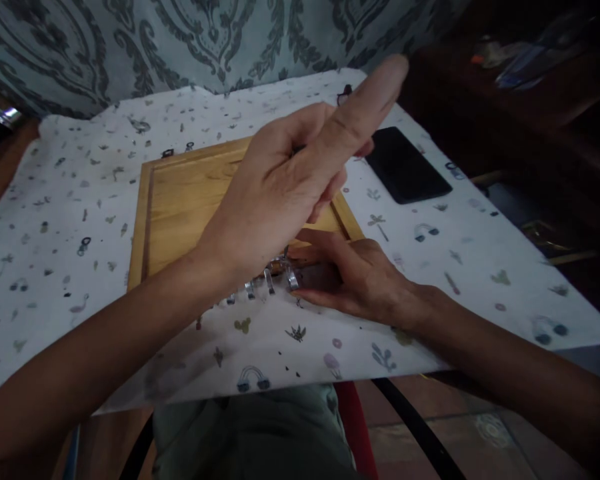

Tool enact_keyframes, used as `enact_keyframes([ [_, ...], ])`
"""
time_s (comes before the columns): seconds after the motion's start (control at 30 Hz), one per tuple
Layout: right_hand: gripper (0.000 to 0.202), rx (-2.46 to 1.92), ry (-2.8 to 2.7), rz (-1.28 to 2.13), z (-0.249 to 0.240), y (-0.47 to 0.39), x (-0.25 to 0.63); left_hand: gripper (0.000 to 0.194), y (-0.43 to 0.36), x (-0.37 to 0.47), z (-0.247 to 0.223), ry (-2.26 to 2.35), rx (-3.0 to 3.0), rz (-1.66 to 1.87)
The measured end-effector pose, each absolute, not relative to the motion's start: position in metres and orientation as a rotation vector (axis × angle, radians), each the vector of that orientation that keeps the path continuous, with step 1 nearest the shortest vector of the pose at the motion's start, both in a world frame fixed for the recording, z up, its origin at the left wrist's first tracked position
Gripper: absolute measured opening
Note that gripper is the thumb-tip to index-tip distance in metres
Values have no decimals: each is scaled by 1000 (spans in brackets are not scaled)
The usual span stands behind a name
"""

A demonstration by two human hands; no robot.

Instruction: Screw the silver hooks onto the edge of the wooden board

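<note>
My left hand (285, 167) is raised over the wooden board (190, 207), close to the camera. Its thumb points up and to the right, while the other fingers curl behind it in a pinch-like shape; whatever they hold, if anything, is hidden. Lower down, my right hand (355, 277) reaches in from the right at the board's near edge. Thumb and fingers close around the right end of a row of curved, silvery metal prongs (270, 280). My left wrist covers part of this row, and its kind cannot be made out.
Under the board lies a white patterned tablecloth (80, 267). A black phone (407, 167) rests to the right of the board. Patterned fabric (180, 47) hangs behind the table. Dark shelving with blurred items stands on the right. My lap is below the table's front edge.
</note>
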State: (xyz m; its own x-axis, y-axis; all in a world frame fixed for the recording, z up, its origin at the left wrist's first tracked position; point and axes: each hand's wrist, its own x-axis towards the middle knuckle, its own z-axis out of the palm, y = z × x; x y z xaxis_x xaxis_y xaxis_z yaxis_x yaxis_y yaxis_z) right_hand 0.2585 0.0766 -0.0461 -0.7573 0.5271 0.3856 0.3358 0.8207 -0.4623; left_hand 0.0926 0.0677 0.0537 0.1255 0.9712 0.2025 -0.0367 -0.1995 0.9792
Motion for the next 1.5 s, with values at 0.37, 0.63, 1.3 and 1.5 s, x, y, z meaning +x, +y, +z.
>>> enact_keyframes([
  [0.37, 57, -652, -2494, 457, -46, 77, 257, 40, 69, 94, 50, 799, 1342, 1255],
  [0.63, 58, -636, -2476, 449, -47, 76, 260, 41, 70, 91, 50, 853, 1336, 1232],
  [1.3, 53, -722, -2504, 414, -45, 76, 257, 23, 77, 82, 49, 626, 1405, 1075],
  [1.5, 59, -714, -2503, 456, -48, 76, 259, 22, 73, 81, 52, 765, 1397, 1167],
])
